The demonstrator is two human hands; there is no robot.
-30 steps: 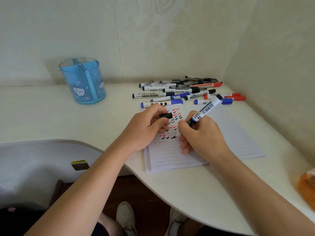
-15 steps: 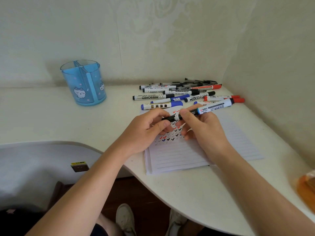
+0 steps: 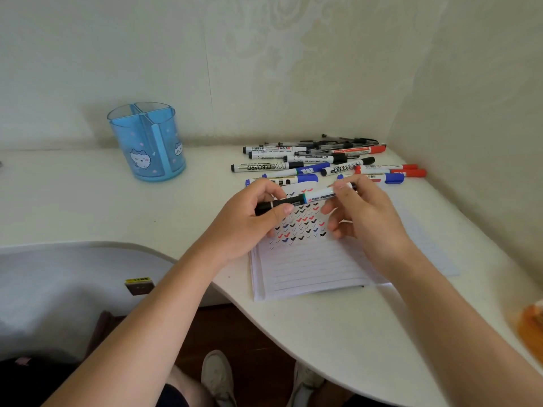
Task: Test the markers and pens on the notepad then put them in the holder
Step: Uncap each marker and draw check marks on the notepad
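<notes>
Hovering level over the lined notepad, a white-barrelled marker is gripped at its black cap by the left hand and pinched at its tail by the right hand — behind, another marker reads "WHITEBOARD".

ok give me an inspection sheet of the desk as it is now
surface: white desk, curved front edge
job's things: black marker capped, held over notepad marked with black, red and blue ticks; pile of markers and pens behind it; blue holder back left, nothing seen inside
clutter: orange thing at right edge, blurred
grips: left grip curls round the cap end; right grip pinches the barrel
cables: nothing seen
surroundings: pale corner walls; shoes below
</notes>
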